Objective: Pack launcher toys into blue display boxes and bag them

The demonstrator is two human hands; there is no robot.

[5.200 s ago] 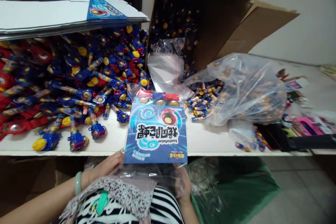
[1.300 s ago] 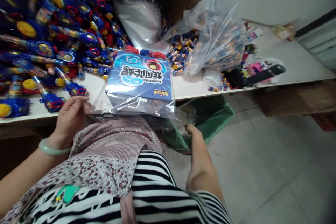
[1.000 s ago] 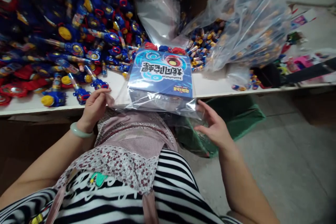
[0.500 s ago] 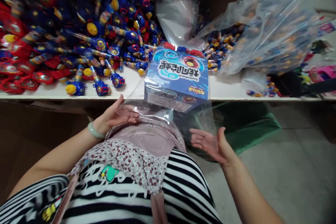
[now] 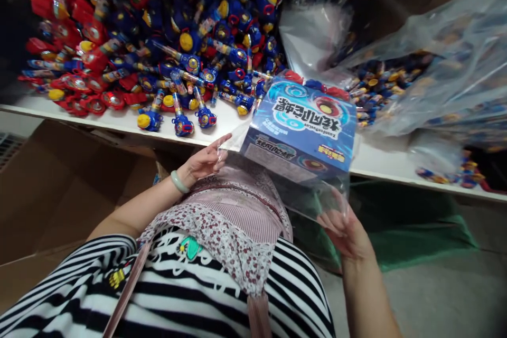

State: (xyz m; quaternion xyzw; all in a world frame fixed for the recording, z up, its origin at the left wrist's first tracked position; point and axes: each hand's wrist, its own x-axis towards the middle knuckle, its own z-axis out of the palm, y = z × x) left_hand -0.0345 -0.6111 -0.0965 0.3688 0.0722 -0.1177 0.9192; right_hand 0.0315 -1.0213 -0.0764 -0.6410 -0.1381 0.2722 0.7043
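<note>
A blue printed toy box [image 5: 304, 128] sits inside a clear plastic bag [image 5: 317, 198] at the white table's front edge. My left hand [image 5: 204, 161], with a pale green bangle at the wrist, touches the bag's left edge, fingers stretched out. My right hand [image 5: 348, 232] is under the bag's open end at the lower right and pinches the film. The bag's mouth hangs over the table edge toward my body.
A big heap of blue, red and yellow toy launchers [image 5: 174, 47] covers the white table [image 5: 388, 166] at left. Clear bags of small toy parts [image 5: 420, 74] lie at right. An open cardboard box [image 5: 59, 185] stands below left, a green sack [image 5: 400, 232] below right.
My view has swung left and down. The box has tilted and slid toward the table edge. My right hand has come up from the green sack and taken hold of the bag's lower end.
</note>
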